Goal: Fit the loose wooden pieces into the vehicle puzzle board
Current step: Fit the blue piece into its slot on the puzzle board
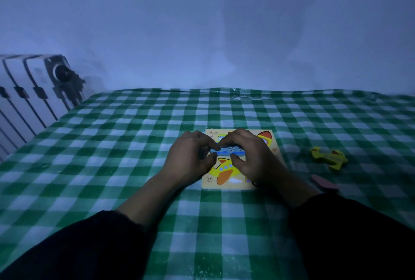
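Both your hands on the blue piece
Your left hand (190, 156) and right hand (249, 156) pinch the blue piece (226, 150) over the puzzle board (238, 184).

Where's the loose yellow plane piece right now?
The yellow plane piece lies on the checked cloth to the right of the puzzle board, clear of both hands, with a pink piece just nearer the person.

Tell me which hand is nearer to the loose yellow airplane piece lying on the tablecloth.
Right. The right hand is over the puzzle board, on the yellow airplane piece's side; the left hand is at the board's far edge from it.
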A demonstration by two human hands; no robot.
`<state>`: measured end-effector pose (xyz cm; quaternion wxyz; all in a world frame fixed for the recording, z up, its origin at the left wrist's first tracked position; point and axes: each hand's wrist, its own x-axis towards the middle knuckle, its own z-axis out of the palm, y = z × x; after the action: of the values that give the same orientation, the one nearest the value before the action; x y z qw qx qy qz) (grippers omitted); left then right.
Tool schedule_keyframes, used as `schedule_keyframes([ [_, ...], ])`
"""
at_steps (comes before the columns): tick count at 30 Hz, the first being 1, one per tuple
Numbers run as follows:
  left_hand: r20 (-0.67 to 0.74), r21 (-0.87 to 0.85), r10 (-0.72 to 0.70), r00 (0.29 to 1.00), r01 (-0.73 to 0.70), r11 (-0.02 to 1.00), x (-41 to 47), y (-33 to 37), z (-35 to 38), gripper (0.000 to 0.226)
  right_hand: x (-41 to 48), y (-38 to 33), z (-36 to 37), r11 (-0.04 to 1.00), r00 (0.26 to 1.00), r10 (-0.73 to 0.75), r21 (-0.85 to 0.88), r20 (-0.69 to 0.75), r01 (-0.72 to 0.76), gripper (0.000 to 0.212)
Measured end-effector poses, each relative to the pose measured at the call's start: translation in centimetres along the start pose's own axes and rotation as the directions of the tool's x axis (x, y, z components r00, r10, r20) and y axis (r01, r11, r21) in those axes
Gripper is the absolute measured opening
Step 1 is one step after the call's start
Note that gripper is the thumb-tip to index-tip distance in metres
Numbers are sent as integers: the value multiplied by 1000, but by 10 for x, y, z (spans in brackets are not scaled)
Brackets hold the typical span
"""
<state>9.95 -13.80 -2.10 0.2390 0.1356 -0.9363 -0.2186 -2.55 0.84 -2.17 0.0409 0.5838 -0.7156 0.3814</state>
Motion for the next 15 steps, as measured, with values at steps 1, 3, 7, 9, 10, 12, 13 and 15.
schedule_keyframes([
  [1,-1,1,7,1000,-7,1000,0,0,0,18,0,0,0,1000,1000,-3,9,-9,3,33],
  [3,-9,0,24,1000,-24,1000,-1,1,0,18,0,-1,-1,1000,999,-4,8,-40,5,30],
  [7,-17,-31,53,998,-54,998,-2,3,-2,18,-1,-2,-4,1000,999,-3,-31,-50,1,25],
  [9,-21,-29,57,998,-58,998,-2,6,-4,20,-1,-3,-6,999,999,14,-50,-51,-17,25],
  [10,-23,-28,53,998,-54,998,-2,7,-5,23,0,-3,-7,997,998,30,-63,-57,-34,24],
  [12,-24,-24,56,998,-57,998,0,10,-8,27,1,-4,-12,993,995,64,-90,-76,-71,24],
  [13,-22,-22,62,998,-62,998,1,13,-9,29,1,-5,-16,991,994,75,-102,-81,-83,24],
  [15,-14,-18,65,998,-65,998,5,21,-11,33,-1,-5,-25,987,993,92,-122,-70,-100,25],
])
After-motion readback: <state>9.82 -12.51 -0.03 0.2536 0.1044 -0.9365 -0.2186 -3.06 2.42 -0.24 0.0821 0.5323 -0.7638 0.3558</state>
